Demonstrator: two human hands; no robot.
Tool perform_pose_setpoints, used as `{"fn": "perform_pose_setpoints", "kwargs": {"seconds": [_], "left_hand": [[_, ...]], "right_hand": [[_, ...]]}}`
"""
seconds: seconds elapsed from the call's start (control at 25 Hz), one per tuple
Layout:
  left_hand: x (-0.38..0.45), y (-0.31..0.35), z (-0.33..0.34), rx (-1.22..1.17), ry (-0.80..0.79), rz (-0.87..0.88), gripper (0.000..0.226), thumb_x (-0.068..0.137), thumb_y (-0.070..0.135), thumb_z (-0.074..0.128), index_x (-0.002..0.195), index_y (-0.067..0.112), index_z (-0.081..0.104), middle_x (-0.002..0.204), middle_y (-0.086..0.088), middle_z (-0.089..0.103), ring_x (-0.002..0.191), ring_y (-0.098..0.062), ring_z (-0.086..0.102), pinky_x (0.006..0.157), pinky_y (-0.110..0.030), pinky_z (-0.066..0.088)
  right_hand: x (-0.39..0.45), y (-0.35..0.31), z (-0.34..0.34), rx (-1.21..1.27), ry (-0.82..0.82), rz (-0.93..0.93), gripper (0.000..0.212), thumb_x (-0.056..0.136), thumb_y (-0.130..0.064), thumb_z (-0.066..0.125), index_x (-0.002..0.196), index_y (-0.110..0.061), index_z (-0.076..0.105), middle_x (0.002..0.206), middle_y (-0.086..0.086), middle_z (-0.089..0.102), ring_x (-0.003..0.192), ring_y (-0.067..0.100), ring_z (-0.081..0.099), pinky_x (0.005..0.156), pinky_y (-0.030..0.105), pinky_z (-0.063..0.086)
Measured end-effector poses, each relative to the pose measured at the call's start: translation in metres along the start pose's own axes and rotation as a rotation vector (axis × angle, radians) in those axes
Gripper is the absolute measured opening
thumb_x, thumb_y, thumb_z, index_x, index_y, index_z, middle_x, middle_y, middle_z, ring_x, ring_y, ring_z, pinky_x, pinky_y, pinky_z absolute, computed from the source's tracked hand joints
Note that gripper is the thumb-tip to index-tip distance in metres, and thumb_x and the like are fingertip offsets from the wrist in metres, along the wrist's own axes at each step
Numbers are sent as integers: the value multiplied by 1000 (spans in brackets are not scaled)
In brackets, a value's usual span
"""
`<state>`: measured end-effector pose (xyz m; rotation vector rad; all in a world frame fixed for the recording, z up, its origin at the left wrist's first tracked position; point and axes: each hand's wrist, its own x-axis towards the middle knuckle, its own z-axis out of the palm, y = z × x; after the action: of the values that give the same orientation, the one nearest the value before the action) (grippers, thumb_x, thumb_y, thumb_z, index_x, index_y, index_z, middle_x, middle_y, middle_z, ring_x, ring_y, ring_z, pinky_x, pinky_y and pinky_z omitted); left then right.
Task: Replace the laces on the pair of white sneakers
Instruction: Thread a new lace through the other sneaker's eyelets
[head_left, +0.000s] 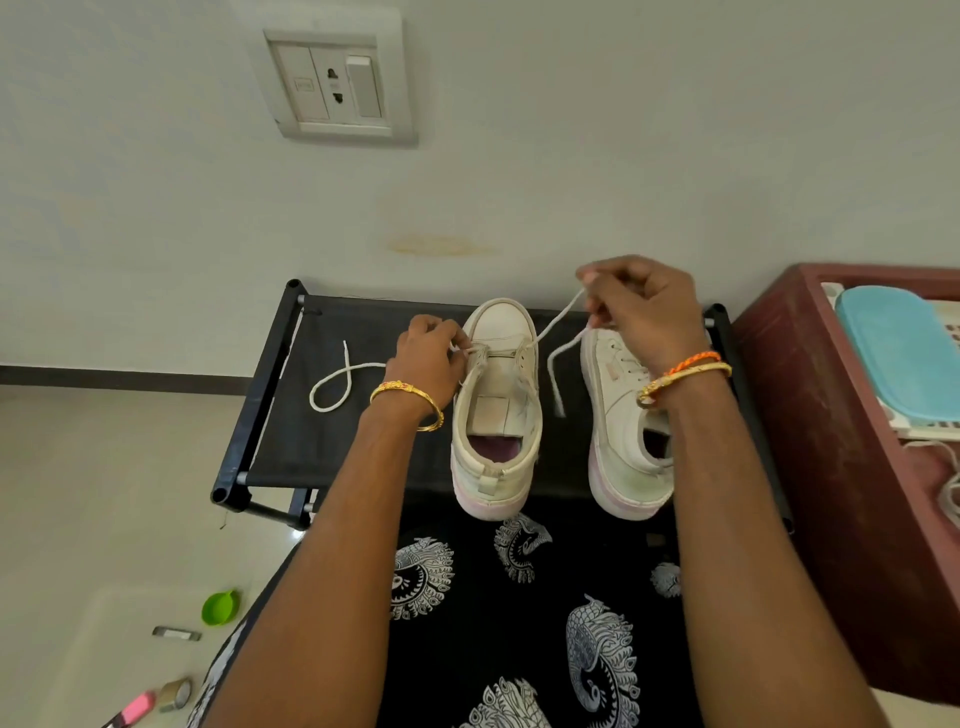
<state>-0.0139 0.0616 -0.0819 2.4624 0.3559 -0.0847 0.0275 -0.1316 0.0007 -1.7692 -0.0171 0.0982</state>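
Note:
Two white sneakers stand side by side on a black fabric rack (291, 415), toes toward the wall. The left sneaker (496, 410) carries a white lace (553, 325) only through its eyelets nearest the toe. My left hand (431, 358) pinches the lace at the sneaker's left eyelets. My right hand (641, 306) is raised over the right sneaker (618, 415) and pinches the other end of the lace, which runs up taut from the left sneaker, with its tail hanging between the shoes. The lace's far end lies looped on the rack (337, 382).
A dark red cabinet (831, 415) with a turquoise lid (904, 353) stands at the right. On the floor at the lower left lie a green cap (221, 607), a tape roll (174, 693) and a pink marker (136, 709). A wall socket (335, 83) is above.

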Motion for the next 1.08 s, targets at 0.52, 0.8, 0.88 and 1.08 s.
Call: {"fn": "perform_pose_setpoints", "kwargs": {"seconds": [0.52, 0.8, 0.88, 1.08], "left_hand": [[-2, 8, -8, -287, -16, -103, 19, 93, 15, 54, 110, 13, 62, 103, -5, 64, 87, -15, 57, 79, -24, 47], [-4, 7, -9, -241, -31, -66, 20, 92, 21, 58, 109, 13, 66, 96, 1, 64, 86, -12, 57, 81, -24, 46], [-3, 6, -9, -234, -20, -75, 19, 93, 20, 57, 107, 13, 67, 93, 0, 64, 83, -12, 56, 84, -27, 48], [-1, 5, -10, -238, 6, -108, 18, 93, 20, 55, 103, 10, 67, 97, -4, 65, 85, -15, 56, 88, -33, 49]], "right_hand": [[-6, 30, 20, -822, -177, -150, 29, 87, -14, 57, 113, -21, 63, 118, -1, 62, 113, 21, 54, 108, 46, 30], [-2, 47, 34, -722, -101, -99, 13, 87, -18, 60, 90, -16, 72, 92, 4, 71, 91, 24, 63, 88, 39, 49], [-2, 43, 28, -667, -14, -76, 12, 87, -15, 59, 86, -14, 71, 84, 4, 69, 81, 20, 61, 77, 33, 51], [0, 43, 24, -685, 26, -59, 12, 89, -16, 57, 91, -12, 68, 78, 1, 61, 70, 13, 53, 67, 24, 44]]}}
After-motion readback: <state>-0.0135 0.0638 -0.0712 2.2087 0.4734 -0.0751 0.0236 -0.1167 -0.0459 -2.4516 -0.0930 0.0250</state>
